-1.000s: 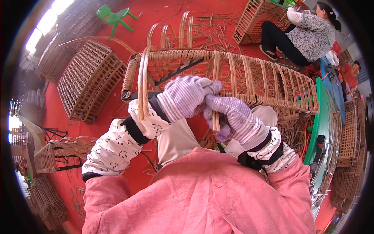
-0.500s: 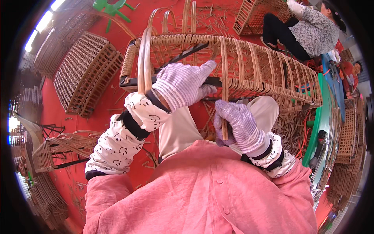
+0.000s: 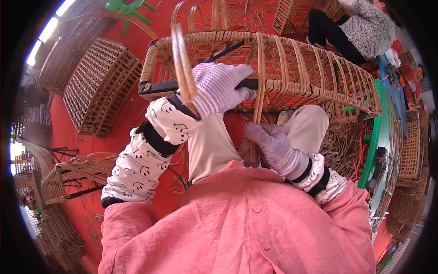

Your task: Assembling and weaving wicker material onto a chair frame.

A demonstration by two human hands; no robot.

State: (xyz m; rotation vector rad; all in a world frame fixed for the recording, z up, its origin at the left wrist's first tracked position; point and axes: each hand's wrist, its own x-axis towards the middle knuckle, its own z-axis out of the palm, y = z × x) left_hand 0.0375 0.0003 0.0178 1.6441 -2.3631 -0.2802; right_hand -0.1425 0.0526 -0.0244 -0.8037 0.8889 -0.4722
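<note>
A long, partly woven wicker basket (image 3: 219,39) lies across my lap, with a dark bar along its near edge. My left hand (image 3: 219,86), in a striped lilac glove, is closed over that bar, fingers on both sides of it. A flat rattan strip (image 3: 259,68) wraps over the rim and runs down toward me. Its lower end sits pinched in my gloved right hand (image 3: 269,144), close to my waist. Loose bent canes (image 3: 183,68) arch up past my left wrist. The fingertips under the bar are partly hidden.
Stacked woven baskets (image 3: 98,86) stand on the red floor (image 3: 86,153) at left. A green-edged table (image 3: 378,132) and cut strips (image 3: 340,148) are at right. Another person (image 3: 365,36) sits at the far right, and a green stool (image 3: 130,9) stands at the far left.
My right hand has drawn the strip slightly left and nearer to me. The canes by my left wrist have tilted, and the basket's rim has shifted a little. My left hand keeps its hold.
</note>
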